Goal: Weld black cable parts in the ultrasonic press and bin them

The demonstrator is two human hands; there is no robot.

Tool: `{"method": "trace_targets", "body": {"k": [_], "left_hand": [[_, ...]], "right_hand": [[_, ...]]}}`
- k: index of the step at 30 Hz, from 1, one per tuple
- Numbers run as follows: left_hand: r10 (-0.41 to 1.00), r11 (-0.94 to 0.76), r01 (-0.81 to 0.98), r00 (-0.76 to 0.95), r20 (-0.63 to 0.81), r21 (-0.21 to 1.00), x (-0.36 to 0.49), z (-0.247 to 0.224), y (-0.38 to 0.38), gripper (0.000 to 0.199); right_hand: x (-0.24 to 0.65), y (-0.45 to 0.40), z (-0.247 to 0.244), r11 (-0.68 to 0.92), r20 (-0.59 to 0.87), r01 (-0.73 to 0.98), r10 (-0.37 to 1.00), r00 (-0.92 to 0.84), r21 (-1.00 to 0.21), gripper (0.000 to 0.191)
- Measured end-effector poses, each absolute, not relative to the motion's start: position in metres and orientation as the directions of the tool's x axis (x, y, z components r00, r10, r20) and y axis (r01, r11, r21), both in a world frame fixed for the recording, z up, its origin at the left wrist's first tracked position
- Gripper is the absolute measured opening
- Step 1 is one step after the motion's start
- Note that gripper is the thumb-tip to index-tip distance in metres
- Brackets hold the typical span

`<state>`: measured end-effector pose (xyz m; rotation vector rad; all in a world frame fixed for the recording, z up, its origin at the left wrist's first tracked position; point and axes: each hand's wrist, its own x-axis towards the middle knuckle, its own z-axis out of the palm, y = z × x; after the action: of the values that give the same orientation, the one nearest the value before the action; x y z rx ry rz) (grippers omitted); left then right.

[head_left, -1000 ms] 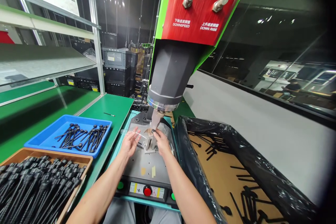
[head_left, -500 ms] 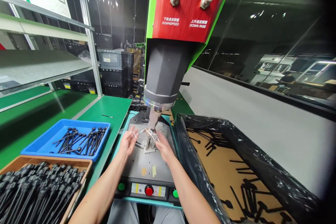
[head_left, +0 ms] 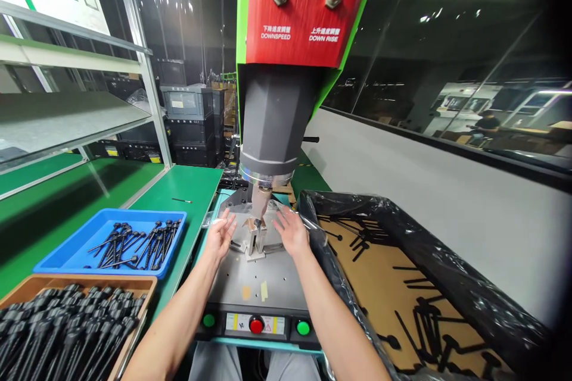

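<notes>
My left hand (head_left: 218, 237) is to the left of a small metal fixture (head_left: 256, 244), its fingers apart and nothing seen in it. On the fixture's right, my right hand (head_left: 292, 232) is raised with fingers spread, also holding nothing visible. Right above the fixture, the metal horn (head_left: 261, 201) of a press machine points down, with a small dark piece (head_left: 257, 223) at its tip. Clear plastic film (head_left: 316, 229) shows beside and behind both hands; whether either touches it I cannot tell. Under my wrists lies the grey machine plate (head_left: 236, 286).
At left are a blue tray (head_left: 58, 259) and a brown tray (head_left: 149, 286), both holding black stick-like parts. A box lined with black plastic (head_left: 328, 268) stands at right, with similar parts inside. A red button (head_left: 256, 325) sits between two green ones in front.
My right hand has moved right, away from the fixture, and its fingers have spread. My left hand has stayed nearly in place. More clear film now shows at the right. The view has shifted slightly.
</notes>
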<state>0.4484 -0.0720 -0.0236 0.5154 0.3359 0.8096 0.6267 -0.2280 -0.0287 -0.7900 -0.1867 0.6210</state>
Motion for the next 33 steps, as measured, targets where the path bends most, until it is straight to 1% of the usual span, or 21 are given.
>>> {"method": "trace_targets", "body": {"k": [3, 5, 11, 17, 23, 27, 33], "left_hand": [[0.758, 0.563, -0.586, 0.647, -0.082, 0.583, 0.451, -0.025, -0.076, 0.015], [0.755, 0.553, -0.574, 0.652, -0.071, 0.604, 0.452, -0.029, -0.078, 0.017], [0.729, 0.544, -0.541, 0.683, -0.042, 0.641, 0.450, -0.038, -0.083, 0.020], [0.725, 0.557, -0.509, 0.683, -0.085, 0.657, 0.451, -0.043, -0.084, 0.018], [0.747, 0.552, -0.510, 0.655, -0.118, 0.660, 0.456, -0.049, -0.082, 0.015], [0.732, 0.564, -0.482, 0.668, -0.136, 0.670, 0.455, -0.048, -0.085, 0.016], [0.742, 0.574, -0.451, 0.639, -0.203, 0.683, 0.454, -0.048, -0.091, 0.010]], "right_hand": [[0.630, -0.231, -0.034, 0.495, -0.144, -0.497, 0.590, 0.795, -0.713, 0.029], [0.628, -0.235, -0.041, 0.468, -0.196, -0.534, 0.595, 0.780, -0.704, 0.032], [0.624, -0.243, -0.051, 0.456, -0.266, -0.601, 0.605, 0.750, -0.656, 0.039], [0.619, -0.242, -0.051, 0.442, -0.324, -0.649, 0.609, 0.724, -0.618, 0.042], [0.621, -0.236, -0.049, 0.443, -0.363, -0.679, 0.605, 0.708, -0.586, 0.042], [0.624, -0.235, -0.051, 0.444, -0.402, -0.697, 0.590, 0.700, -0.563, 0.041], [0.620, -0.237, -0.060, 0.431, -0.437, -0.726, 0.594, 0.675, -0.536, 0.042]]}}
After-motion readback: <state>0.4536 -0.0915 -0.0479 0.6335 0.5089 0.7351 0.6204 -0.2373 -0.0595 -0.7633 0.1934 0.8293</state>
